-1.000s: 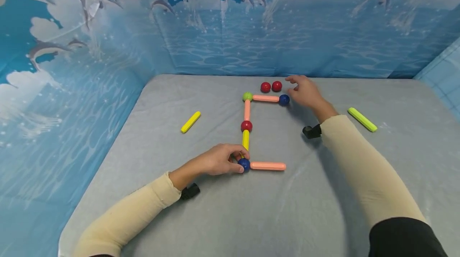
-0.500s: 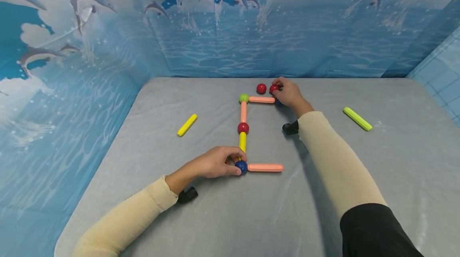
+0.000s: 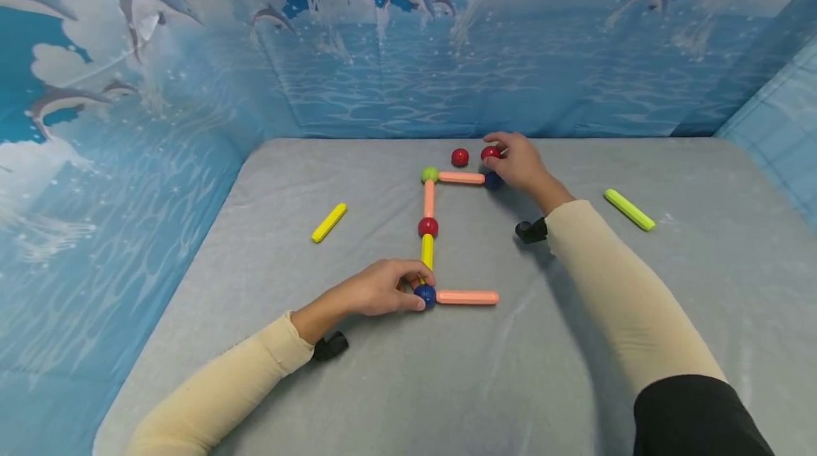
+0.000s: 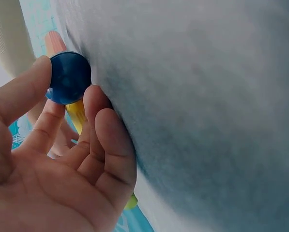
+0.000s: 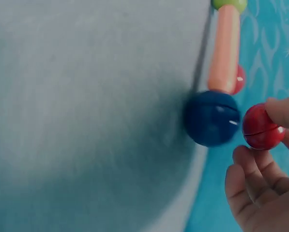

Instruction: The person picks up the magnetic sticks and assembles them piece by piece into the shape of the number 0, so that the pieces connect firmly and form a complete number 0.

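Note:
My left hand (image 3: 383,289) pinches a dark blue ball (image 4: 69,77) between thumb and fingers. A yellow stick (image 3: 427,250) and a salmon stick (image 3: 467,298) join that ball. Up from the yellow stick run a red ball (image 3: 428,227), another salmon stick (image 3: 429,198) and a green ball (image 3: 430,174). From the green ball a third salmon stick (image 3: 461,177) reaches right to a second dark blue ball (image 5: 212,118). Just beyond this ball, my right hand (image 3: 522,165) holds a red ball (image 5: 263,126) between thumb and fingers.
Another red ball (image 3: 459,157) lies near the far edge of the grey table (image 3: 357,385). A loose yellow stick (image 3: 329,223) lies at left, and a yellow-green stick (image 3: 629,210) at right. A dolphin-print curtain (image 3: 396,73) stands behind the table.
My right hand moved left to the right-hand red ball, took hold of it and drew it slightly right, away from the other one. The left hand stays on its blue ball.

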Motion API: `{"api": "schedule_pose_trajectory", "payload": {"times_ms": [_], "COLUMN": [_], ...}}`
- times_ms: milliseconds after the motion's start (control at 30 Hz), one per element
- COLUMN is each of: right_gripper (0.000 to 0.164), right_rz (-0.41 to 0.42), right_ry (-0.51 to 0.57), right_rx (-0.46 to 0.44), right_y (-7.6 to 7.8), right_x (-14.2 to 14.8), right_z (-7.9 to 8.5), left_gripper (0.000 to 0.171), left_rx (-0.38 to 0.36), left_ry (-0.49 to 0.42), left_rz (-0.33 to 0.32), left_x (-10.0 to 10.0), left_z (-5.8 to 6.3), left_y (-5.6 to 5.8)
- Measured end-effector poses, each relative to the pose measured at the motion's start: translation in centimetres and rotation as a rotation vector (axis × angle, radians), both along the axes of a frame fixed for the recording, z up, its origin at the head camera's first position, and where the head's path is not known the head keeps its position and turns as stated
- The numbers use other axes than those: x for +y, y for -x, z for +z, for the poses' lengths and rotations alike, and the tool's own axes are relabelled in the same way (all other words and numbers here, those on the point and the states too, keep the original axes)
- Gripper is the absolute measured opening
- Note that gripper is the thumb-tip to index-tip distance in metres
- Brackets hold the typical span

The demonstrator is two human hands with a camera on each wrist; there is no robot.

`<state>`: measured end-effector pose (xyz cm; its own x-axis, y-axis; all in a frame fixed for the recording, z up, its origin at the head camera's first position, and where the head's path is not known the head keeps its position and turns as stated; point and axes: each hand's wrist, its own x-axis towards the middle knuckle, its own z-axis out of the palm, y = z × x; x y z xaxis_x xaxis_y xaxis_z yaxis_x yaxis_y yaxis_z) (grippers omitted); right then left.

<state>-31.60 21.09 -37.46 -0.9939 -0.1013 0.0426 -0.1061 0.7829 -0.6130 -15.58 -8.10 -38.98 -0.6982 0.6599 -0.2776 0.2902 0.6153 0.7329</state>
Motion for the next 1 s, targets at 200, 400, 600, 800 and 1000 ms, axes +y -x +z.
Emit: {"api": "schedule_pose_trajectory", "payload": {"times_ms": [200, 400, 600, 800, 1000], "right_gripper": [0.038, 0.035, 0.034, 0.035, 0.039], "right_rz": [0.131, 0.270, 0.303, 0.322, 0.326], "right_ry": [-0.092, -0.124, -0.124, -0.108, -0.077], "right_rx": [0.106, 0.184, 0.196, 0.238, 0.245], "right_y": [-3.2, -7.4, -11.2, -13.8, -16.0], "right_x": [0.5, 1.5, 2.5, 3.9, 5.9], "right_z": [2.0, 2.8, 3.2, 2.3, 0.2], "left_gripper": [0.026, 0.026, 0.026, 0.024, 0.025], "left_rx": [0.008, 0.013, 0.018, 0.022, 0.027], "left_ry": [0.002, 0.005, 0.013, 0.010, 0.009], "left_rz": [0.000, -0.004, -0.003, 0.001, 0.000], "left_x": [-0.1, -0.1, 0.0, -0.1, -0.1], "left_z": [-0.1, 0.0, 0.2, 0.2, 0.1], "left_y": [-0.1, -0.1, -0.2, -0.1, -0.2]}}
